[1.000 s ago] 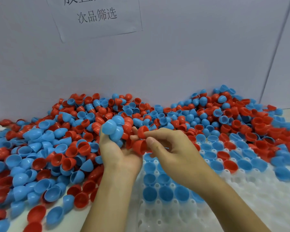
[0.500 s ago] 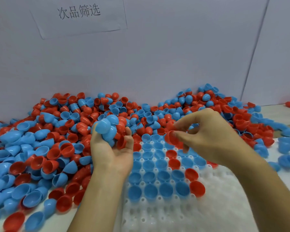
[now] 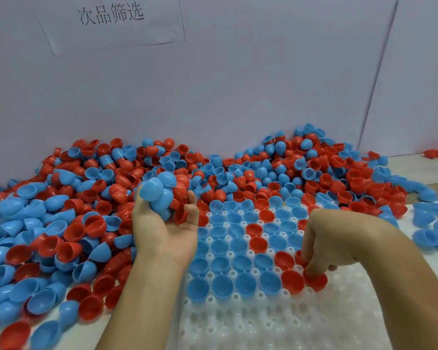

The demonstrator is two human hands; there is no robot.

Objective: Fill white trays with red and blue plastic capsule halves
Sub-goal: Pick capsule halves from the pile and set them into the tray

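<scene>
White paper (image 3: 106, 24) at upper left reads 次品筛选. Your right hand (image 3: 339, 238) pinches a red half (image 3: 316, 281), mouth up, on the tray (image 3: 276, 322) at lower centre. Your left hand (image 3: 165, 223), fingers curled, cups a cluster of halves (image 3: 162, 193) above the pile (image 3: 61, 223).

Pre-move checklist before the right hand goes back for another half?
1. Red capsule half seated in white tray: cannot tell, the right hand fingertips cover it.
2. Right hand released: not ok, fingers on the red half.
3. Left hand stocked: ok, grips a clutch of blue and red halves.
4. Free tray pockets: ok, near rows unfilled.
5. Loose pile off the unfilled pockets: ok.
</scene>
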